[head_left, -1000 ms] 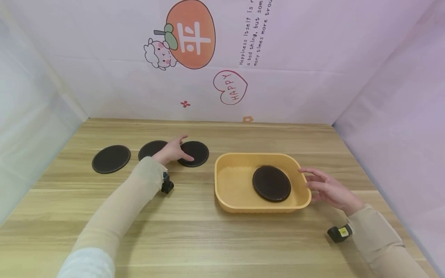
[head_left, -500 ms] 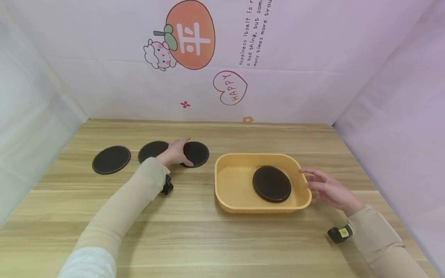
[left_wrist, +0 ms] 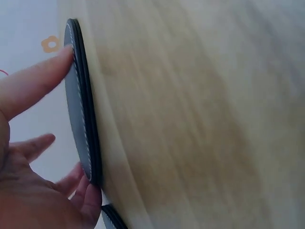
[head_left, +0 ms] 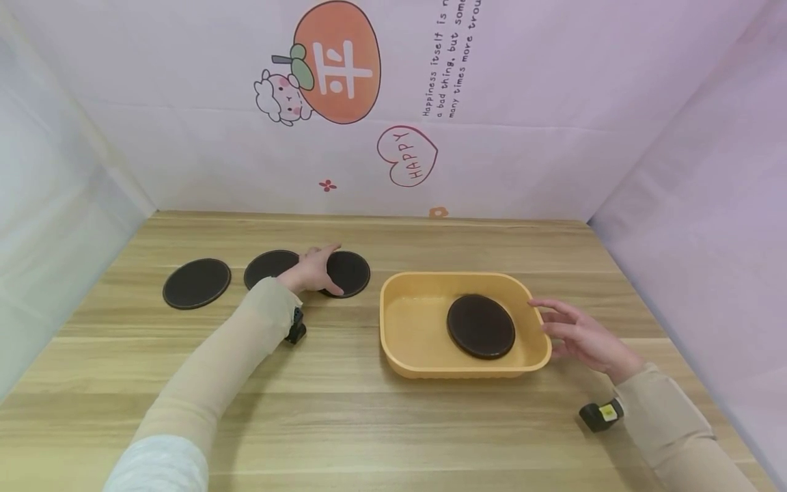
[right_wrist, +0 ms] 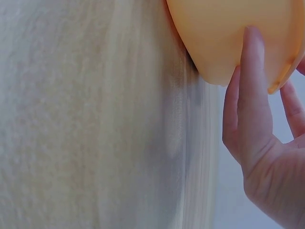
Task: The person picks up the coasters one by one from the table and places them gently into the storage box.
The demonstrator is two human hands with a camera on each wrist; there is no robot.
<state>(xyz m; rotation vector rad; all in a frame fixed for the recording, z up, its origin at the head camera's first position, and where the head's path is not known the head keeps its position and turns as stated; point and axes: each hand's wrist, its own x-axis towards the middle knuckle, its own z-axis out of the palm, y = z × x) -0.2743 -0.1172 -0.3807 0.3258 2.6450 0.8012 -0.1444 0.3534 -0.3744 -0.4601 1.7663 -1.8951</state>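
My left hand (head_left: 312, 270) spans a round black coaster (head_left: 350, 273), thumb on one edge and fingertips on the opposite edge. In the left wrist view this stitched coaster (left_wrist: 78, 102) lies low against the tabletop, its edge looking layered. At the right, my right hand (head_left: 587, 339) rests its fairly straight fingers against the end wall of a yellow plastic basin (head_left: 408, 328). From the right wrist, fingertips (right_wrist: 254, 40) touch the basin's outer wall (right_wrist: 214, 28). A dark round coaster (head_left: 481, 326) lies inside the basin, toward its right side.
Left of the held coaster lie a second coaster (head_left: 270, 265), partly covered by my hand, and a third coaster (head_left: 197, 283) farther left. The wood-grain table (head_left: 393, 437) is bounded by a printed white back sheet (head_left: 522, 164) and side sheets.
My left hand has shifted slightly and closed its thumb and fingers nearer the coaster's edges. The right hand and the basin stay where they were.
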